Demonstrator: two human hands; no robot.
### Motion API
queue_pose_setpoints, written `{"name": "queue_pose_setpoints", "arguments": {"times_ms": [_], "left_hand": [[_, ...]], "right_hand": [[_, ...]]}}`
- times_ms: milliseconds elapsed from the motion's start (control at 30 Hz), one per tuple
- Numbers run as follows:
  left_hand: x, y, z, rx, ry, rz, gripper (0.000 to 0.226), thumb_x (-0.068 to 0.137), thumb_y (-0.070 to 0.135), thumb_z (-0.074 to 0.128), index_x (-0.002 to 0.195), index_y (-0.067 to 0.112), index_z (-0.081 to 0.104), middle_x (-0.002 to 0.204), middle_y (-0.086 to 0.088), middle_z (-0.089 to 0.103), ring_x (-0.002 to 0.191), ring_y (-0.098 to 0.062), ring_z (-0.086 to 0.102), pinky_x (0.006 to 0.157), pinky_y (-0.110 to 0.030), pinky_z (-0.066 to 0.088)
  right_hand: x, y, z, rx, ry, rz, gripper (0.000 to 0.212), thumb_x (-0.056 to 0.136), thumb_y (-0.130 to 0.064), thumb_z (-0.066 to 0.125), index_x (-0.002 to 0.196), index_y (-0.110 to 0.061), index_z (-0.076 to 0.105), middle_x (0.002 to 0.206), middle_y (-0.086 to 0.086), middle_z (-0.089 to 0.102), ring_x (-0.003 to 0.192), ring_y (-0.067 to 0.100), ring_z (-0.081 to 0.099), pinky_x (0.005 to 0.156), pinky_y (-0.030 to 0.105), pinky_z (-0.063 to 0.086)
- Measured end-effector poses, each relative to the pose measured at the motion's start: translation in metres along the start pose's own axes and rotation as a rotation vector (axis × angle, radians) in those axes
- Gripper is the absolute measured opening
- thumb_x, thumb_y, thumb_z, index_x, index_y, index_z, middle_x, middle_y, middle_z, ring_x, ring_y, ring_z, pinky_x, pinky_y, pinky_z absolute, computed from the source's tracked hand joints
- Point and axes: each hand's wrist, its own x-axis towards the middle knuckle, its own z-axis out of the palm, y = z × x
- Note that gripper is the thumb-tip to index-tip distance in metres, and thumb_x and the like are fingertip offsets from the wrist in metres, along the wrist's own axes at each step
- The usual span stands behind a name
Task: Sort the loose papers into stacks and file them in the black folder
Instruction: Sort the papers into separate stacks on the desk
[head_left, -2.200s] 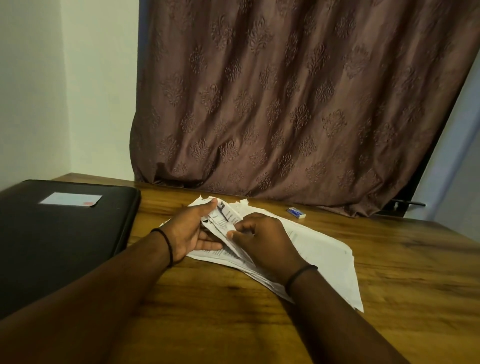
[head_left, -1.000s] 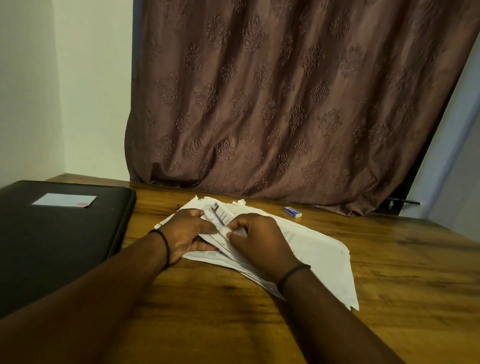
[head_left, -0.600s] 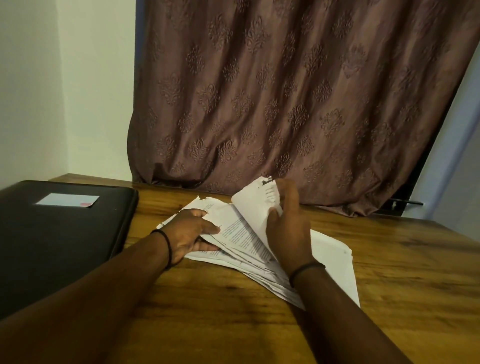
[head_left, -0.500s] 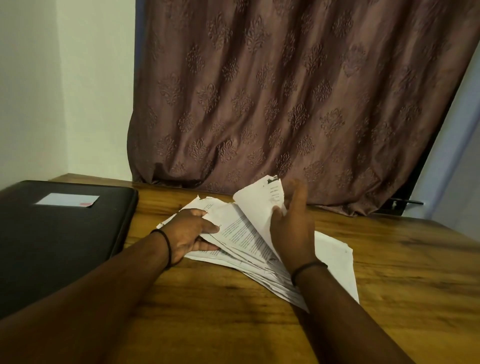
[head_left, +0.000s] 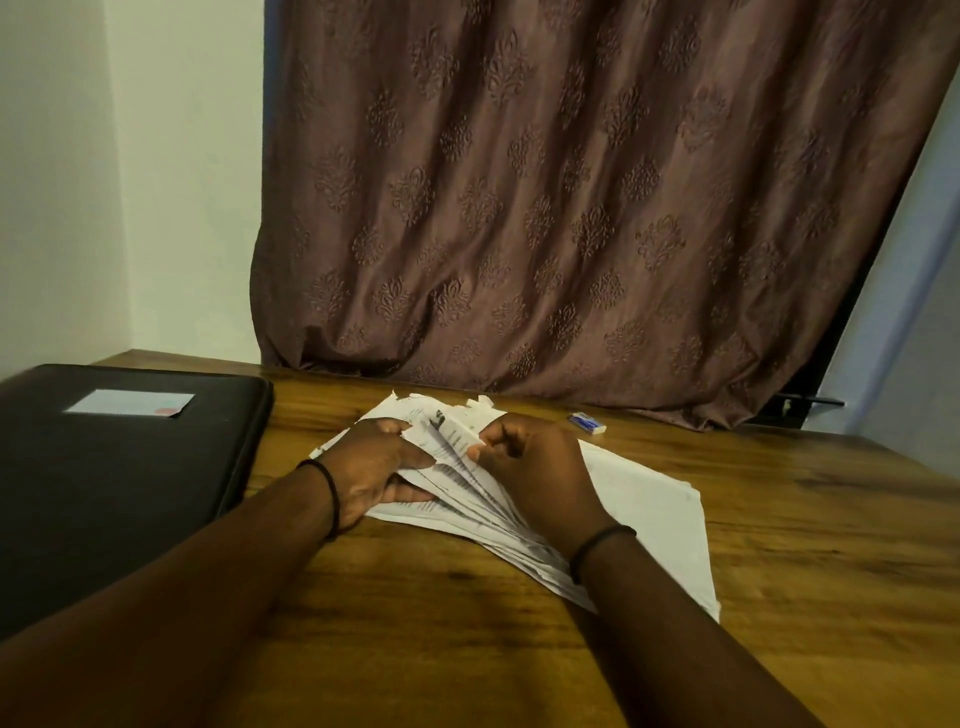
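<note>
Loose papers (head_left: 644, 499) fanned in a messy pile mid-table on the wooden table (head_left: 779, 519), left hand (head_left: 374, 467) gripping the pile's left edges, right hand (head_left: 535, 473) just beside it, curled fingers pinching sheet edges, black folder (head_left: 119, 467) lying closed at left, small blue-and-white object (head_left: 587, 422) beyond the pile, near the brown curtain (head_left: 571, 208)

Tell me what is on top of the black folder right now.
A pale slip with a reddish spot at one corner lies on the closed black folder; nothing else shows there. Its near part is hidden by the frame edge and the left forearm.
</note>
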Motion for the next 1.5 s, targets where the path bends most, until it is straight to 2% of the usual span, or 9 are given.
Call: {"name": "queue_pose_setpoints", "arguments": {"times_ms": [100,233,333,500,633,767,1067,1367,1500], "left_hand": [[0.001,-0.001,-0.001,-0.002,0.009,0.004,0.028,0.09,-0.008,0.056,0.115,0.004,0.058,0.092,-0.012,0.076,0.079,-0.023,0.074,0.062,-0.037,0.062],[0.0,-0.001,-0.001,0.0,0.015,0.01,0.039,0.087,0.001,0.066,0.124,0.006,0.055,0.113,-0.014,0.07,0.09,-0.026,0.072,0.059,-0.034,0.06],[0.001,0.0,-0.001,-0.02,0.015,0.001,0.048,0.084,0.003,0.07,0.128,0.007,0.051,0.112,-0.013,0.071,0.093,-0.027,0.072,0.063,-0.037,0.061],[-0.001,0.0,0.001,-0.009,0.027,-0.003,0.023,0.091,0.006,0.064,0.113,0.009,0.057,0.092,-0.009,0.076,0.085,-0.022,0.073,0.063,-0.035,0.062],[-0.004,0.001,0.003,-0.038,0.083,0.011,0.014,0.101,0.018,0.051,0.109,0.009,0.059,0.093,-0.009,0.074,0.084,-0.023,0.07,0.057,-0.037,0.061],[-0.006,0.002,0.004,-0.066,0.107,0.014,0.019,0.104,0.02,0.042,0.108,0.01,0.057,0.099,-0.011,0.071,0.086,-0.027,0.069,0.059,-0.041,0.061],[-0.009,0.002,0.005,-0.054,0.093,0.029,0.024,0.106,0.022,0.037,0.102,0.013,0.059,0.092,-0.013,0.073,0.079,-0.028,0.071,0.062,-0.042,0.061],[-0.012,0.004,0.006,-0.026,0.093,0.039,0.021,0.105,0.015,0.039,0.096,0.018,0.057,0.089,-0.012,0.072,0.079,-0.028,0.069,0.066,-0.044,0.06],[-0.012,0.005,0.004,-0.021,0.036,0.049,0.018,0.103,0.015,0.042,0.109,0.016,0.059,0.087,-0.009,0.076,0.074,-0.026,0.073,0.065,-0.044,0.061]], "right_hand": [[-0.002,-0.003,-0.001,-0.128,-0.046,0.008,0.034,0.089,-0.034,0.071,0.119,-0.032,0.055,0.084,-0.011,0.064,0.077,0.005,0.058,0.072,0.022,0.05],[-0.007,-0.007,0.001,-0.232,-0.204,-0.024,0.061,0.082,-0.055,0.069,0.134,-0.044,0.038,0.104,-0.015,0.062,0.091,0.007,0.059,0.083,0.031,0.054],[-0.008,-0.01,0.003,-0.288,-0.203,-0.031,0.055,0.088,-0.045,0.067,0.137,-0.042,0.042,0.12,-0.007,0.065,0.1,0.011,0.06,0.09,0.031,0.053],[-0.006,-0.01,-0.002,-0.379,0.016,0.006,0.054,0.099,-0.024,0.053,0.148,-0.032,0.031,0.128,0.005,0.064,0.11,0.023,0.061,0.095,0.035,0.049],[-0.008,-0.012,-0.01,-0.34,0.208,-0.015,0.043,0.099,-0.015,0.052,0.138,-0.03,0.049,0.124,0.005,0.066,0.105,0.023,0.064,0.094,0.034,0.05],[-0.006,-0.012,-0.01,-0.367,0.177,-0.03,0.027,0.098,-0.014,0.054,0.119,-0.019,0.07,0.126,0.003,0.067,0.11,0.018,0.062,0.102,0.028,0.044],[-0.01,-0.016,-0.002,-0.41,-0.168,-0.107,0.044,0.09,-0.053,0.061,0.122,-0.023,0.069,0.126,-0.009,0.066,0.11,0.009,0.057,0.092,0.028,0.047],[-0.008,-0.012,0.003,-0.367,-0.145,-0.078,0.04,0.089,-0.057,0.06,0.106,-0.025,0.076,0.11,-0.011,0.072,0.095,0.005,0.06,0.087,0.026,0.049],[-0.007,-0.01,0.003,-0.322,-0.116,-0.046,0.035,0.09,-0.051,0.062,0.107,-0.024,0.077,0.113,-0.011,0.072,0.098,0.004,0.06,0.09,0.024,0.047]]}}
